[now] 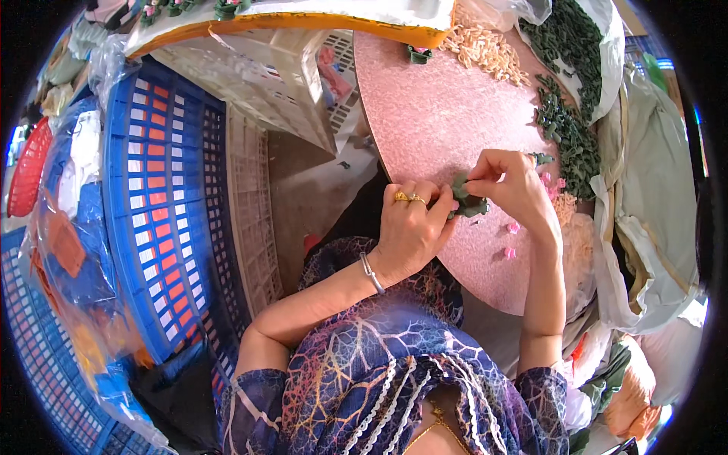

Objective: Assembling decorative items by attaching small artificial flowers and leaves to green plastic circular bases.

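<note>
Over the near edge of a pink table (425, 114), my left hand (413, 227) is closed on a small artificial flower with dark green leaves (472, 206); a bit of pink shows by the fingertips. My right hand (517, 186) pinches a green fabric leaf (459, 183) at the top of the same piece, thumb and forefinger together. Beside my right wrist lie small pink flower pieces (510, 252). Another green piece (541, 158) rests just past the right knuckles. Fingers partly hide where the leaf meets the flower.
Dark green leaf pieces (569, 144) are heaped along the table's right side. Pale cream pieces (485, 49) lie at the far end, near one finished-looking flower (418, 54). A blue crate (155, 205) and a white crate (250, 197) stand left. A white sack (652, 174) is at right.
</note>
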`<state>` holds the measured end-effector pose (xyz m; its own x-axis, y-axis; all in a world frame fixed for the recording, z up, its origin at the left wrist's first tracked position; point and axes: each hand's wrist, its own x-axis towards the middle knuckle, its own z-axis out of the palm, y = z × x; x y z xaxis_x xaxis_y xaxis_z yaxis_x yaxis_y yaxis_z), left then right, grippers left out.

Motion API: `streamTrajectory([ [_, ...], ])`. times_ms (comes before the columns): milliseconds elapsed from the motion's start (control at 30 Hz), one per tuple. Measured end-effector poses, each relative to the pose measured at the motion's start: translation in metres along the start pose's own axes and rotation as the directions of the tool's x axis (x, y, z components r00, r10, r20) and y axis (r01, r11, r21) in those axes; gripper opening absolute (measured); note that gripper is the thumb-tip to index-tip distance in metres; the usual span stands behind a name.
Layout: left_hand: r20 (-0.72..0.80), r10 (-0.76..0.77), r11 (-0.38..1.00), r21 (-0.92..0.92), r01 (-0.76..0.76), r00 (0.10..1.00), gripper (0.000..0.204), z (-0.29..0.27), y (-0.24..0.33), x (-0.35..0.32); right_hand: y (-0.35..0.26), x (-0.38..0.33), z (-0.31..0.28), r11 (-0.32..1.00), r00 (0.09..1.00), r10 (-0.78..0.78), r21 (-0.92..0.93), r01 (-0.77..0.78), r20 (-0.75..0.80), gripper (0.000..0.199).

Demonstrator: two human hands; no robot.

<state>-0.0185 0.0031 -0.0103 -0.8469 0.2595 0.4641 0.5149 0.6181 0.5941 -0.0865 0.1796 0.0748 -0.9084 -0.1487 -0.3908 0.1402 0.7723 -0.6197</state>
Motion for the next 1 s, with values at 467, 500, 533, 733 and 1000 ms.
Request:
streamTrajectory([
  [467,0.030,0.000,0.998,-0.060,0.002,1.000,0.039,-0.003,0.005,0.000,0.000,-0.006,0.035,0.930,0.823,-0.319,-0.324,0.175,-0.470,0.047],
  [500,0.025,-0.009,0.999,-0.048,0.010,1.000,0.039,-0.004,0.002,-0.002,-0.005,0.002,0.051,0.841,0.738,-0.414,-0.535,0.086,-0.532,0.049],
  [533,0.019,-0.009,0.999,-0.044,0.010,1.000,0.040,-0.003,0.002,0.000,-0.006,0.009,0.058,0.818,0.703,-0.481,-0.558,0.144,-0.524,0.052],
  [733,0.033,0.023,0.998,-0.059,-0.021,0.999,0.039,-0.003,0.002,0.004,-0.012,0.014,0.069,0.631,0.686,-0.585,-0.775,0.049,-0.433,0.063],
  [1000,0.049,0.056,0.998,0.010,-0.056,0.997,0.035,0.003,0.002,0.004,0.003,0.022,0.069,0.871,0.631,-0.431,-0.481,0.102,-0.646,0.050],
])
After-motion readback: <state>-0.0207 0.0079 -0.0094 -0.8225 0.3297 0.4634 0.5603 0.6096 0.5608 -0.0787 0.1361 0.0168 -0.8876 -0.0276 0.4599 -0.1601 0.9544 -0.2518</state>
